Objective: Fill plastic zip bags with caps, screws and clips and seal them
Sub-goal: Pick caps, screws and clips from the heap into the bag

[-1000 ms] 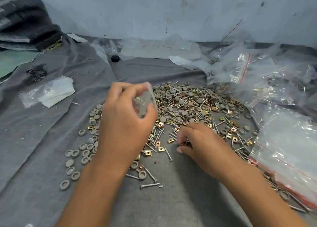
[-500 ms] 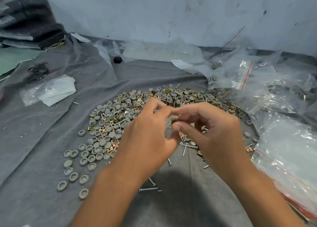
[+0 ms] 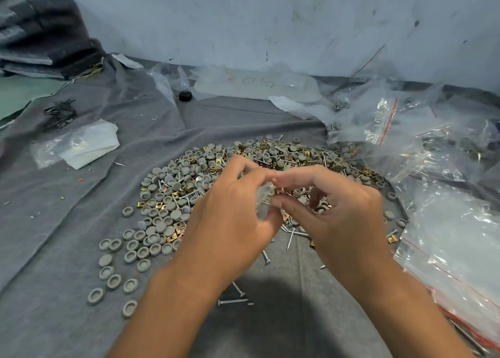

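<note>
The left hand (image 3: 232,211) pinches a small clear plastic zip bag (image 3: 263,198), mouth facing right. The right hand (image 3: 343,211), fingers (image 3: 278,180) closed on small hardware, meets that mouth directly. The mixed pile of grey caps, screws and brass clips (image 3: 189,184) lies on the grey-clothed worktop (image 3: 81,222) beneath.

A small packing workshop is suggested: a surface draped in grey cloth (image 3: 81,195) is heaped with grey caps (image 3: 162,222), screws (image 3: 290,240) and brass clips (image 3: 178,226), red-striped zip bags (image 3: 384,125) are piled beside a scuffed wall (image 3: 270,19).
</note>
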Demonstrator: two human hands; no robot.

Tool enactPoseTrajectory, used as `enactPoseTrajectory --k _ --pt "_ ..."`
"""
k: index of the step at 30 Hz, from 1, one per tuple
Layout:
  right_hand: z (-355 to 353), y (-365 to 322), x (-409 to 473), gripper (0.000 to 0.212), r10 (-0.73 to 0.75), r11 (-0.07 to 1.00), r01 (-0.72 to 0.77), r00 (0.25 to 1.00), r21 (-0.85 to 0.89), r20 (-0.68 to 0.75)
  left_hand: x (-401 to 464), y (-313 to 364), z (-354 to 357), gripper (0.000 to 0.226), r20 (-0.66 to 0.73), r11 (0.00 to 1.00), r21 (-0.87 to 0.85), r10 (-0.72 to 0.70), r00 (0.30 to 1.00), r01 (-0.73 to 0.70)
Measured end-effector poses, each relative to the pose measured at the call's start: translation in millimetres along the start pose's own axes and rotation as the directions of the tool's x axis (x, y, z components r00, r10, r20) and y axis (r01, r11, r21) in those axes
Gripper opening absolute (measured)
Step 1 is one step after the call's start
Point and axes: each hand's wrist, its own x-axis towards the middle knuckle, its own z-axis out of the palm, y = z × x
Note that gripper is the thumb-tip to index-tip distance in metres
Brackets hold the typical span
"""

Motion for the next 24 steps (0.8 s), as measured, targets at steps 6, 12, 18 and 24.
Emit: enactPoseTrajectory --k 6,12,18,24 --pt "1.5 14.4 0.0 0.015 0.105 0.994 -0.106 0.994 -0.015 -0.028 3.1 -5.7 -2.1 0.037 -0.088 0.998 -0.036 -0.054 0.995 0.051" --pt "25.4 32.4 -17.1 0.022 0.323 0.928 -0.136 0.759 -0.348 0.566 7.7 -14.5 -11.6 0.031 -0.308 0.978 -0.125 -0.198 0.931 0.167" --pt "36.2 25.4 -19.2 0.003 0.336 0.893 -0.079 0.772 -0.443 0.539 6.0 -15.5 -14.8 0.032 -0.295 0.976 -0.128 -0.204 0.933 0.173" --pt "35.4 14.3 -20.6 0.010 0.339 0.937 -0.220 0.753 -0.270 0.564 5.5 -17.4 -15.9 0.033 -0.296 0.976 -0.137 -0.205 0.933 0.171"
